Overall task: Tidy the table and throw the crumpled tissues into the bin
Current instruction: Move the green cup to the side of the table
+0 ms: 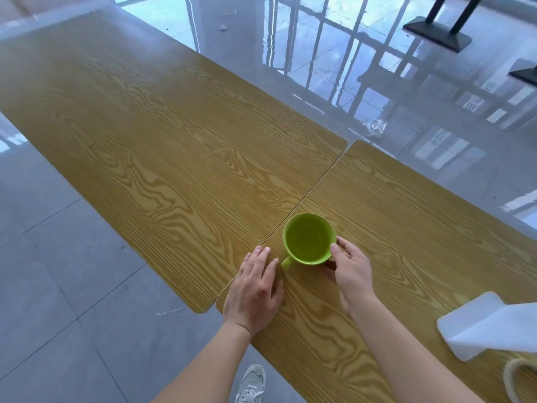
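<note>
Table (145, 126): two yellow wood-grain laminate tops, rounded corners, butted at seam.
Green cup (308, 238): glossy, round, upright just right of seam, handle toward left hand.
Right hand (350, 269): thumb and fingers curled round cup wall.
Left hand (255, 286): flat, fingers straight, palm on table beside handle.
Crumpled tissue (375, 127): white wad on glossy tiled floor (453, 175) beyond far table edge.
Second wad (223, 27): farther off on floor.
Translucent white box (482, 324): at right edge of table.
Writing reflected in floor: too blurred to read.

The right hand (350, 270) grips a green cup (308, 238) by its side on the wooden worktop (174, 141). The left hand (255, 289) lies flat, just beside the cup's handle. A crumpled tissue (374, 127) lies on the glossy floor (58, 257) beyond.
</note>
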Tool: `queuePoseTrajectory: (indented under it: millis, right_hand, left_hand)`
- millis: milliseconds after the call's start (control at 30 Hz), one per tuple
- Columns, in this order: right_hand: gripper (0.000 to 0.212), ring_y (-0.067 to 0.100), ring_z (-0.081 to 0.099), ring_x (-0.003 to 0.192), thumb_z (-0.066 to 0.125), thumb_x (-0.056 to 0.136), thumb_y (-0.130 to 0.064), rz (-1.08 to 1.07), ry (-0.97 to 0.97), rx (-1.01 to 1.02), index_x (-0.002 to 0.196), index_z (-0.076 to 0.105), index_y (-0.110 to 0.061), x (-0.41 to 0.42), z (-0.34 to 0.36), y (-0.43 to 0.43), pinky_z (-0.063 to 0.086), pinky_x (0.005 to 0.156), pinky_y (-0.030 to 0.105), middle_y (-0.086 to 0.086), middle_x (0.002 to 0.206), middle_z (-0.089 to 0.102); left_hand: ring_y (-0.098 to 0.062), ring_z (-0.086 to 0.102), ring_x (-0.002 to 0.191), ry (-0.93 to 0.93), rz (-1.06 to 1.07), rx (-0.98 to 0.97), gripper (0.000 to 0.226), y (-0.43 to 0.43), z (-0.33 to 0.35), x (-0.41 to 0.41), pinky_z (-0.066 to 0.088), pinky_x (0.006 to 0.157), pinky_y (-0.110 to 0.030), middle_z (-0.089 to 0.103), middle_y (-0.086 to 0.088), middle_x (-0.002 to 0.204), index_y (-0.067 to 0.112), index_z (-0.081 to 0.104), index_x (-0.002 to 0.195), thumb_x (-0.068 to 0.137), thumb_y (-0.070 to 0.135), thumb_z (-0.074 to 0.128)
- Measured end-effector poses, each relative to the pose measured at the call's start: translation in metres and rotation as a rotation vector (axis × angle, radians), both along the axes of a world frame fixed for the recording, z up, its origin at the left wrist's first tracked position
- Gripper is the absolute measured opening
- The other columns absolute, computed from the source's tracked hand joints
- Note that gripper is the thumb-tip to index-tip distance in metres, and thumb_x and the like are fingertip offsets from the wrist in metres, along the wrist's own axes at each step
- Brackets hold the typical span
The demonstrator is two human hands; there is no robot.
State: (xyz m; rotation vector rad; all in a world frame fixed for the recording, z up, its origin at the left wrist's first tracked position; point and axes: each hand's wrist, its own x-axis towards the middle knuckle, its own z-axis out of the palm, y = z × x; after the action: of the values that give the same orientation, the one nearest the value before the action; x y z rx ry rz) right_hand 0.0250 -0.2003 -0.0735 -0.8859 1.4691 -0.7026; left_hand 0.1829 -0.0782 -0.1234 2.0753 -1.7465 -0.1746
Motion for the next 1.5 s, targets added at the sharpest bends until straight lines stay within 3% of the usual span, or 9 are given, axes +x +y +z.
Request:
queuePoseTrajectory:
  millis: [200,600,1033,1500]
  right_hand:
    - [0.033,0.021,0.070,0.101,0.055,0.099,-0.017,-0.040,-0.042,-0.001,0.132,0.059,-0.017,0.016,-0.006,-0.001,0.057,0.092,0.049,0.003,0.111,0.069]
    - [0.030,0.021,0.073,0.092,0.056,0.099,-0.016,-0.026,-0.089,0.001,0.129,0.060,-0.018,0.022,-0.007,-0.005,0.060,0.085,0.045,0.007,0.106,0.071]
    - [0.035,0.023,0.073,0.094,0.055,0.099,-0.015,0.006,-0.127,0.008,0.134,0.056,-0.014,0.023,-0.008,-0.012,0.059,0.088,0.047,0.010,0.110,0.070]
    - [0.039,0.024,0.074,0.091,0.060,0.097,-0.024,0.020,-0.097,0.018,0.135,0.054,-0.015,0.011,-0.006,-0.002,0.062,0.080,0.042,0.011,0.111,0.068]
  left_hand:
    - [-0.032,0.043,0.140,-0.030,-0.003,0.000,0.039,0.000,-0.002,0.000,0.038,0.114,-0.048,0.054,-0.017,0.143,0.004,0.067,0.119,0.097,0.034,0.056]
    - [-0.033,0.045,0.138,-0.023,0.011,-0.044,0.038,-0.001,-0.008,0.000,0.038,0.114,-0.048,0.056,-0.017,0.140,0.007,0.066,0.123,0.094,0.030,0.060]
    - [-0.033,0.044,0.139,-0.032,0.006,-0.050,0.039,0.000,-0.008,0.000,0.038,0.114,-0.048,0.055,-0.018,0.141,0.008,0.065,0.126,0.094,0.031,0.061]
    - [-0.034,0.043,0.140,-0.017,-0.008,-0.039,0.042,0.000,-0.007,0.001,0.036,0.116,-0.048,0.054,-0.018,0.142,0.007,0.063,0.129,0.095,0.031,0.060]
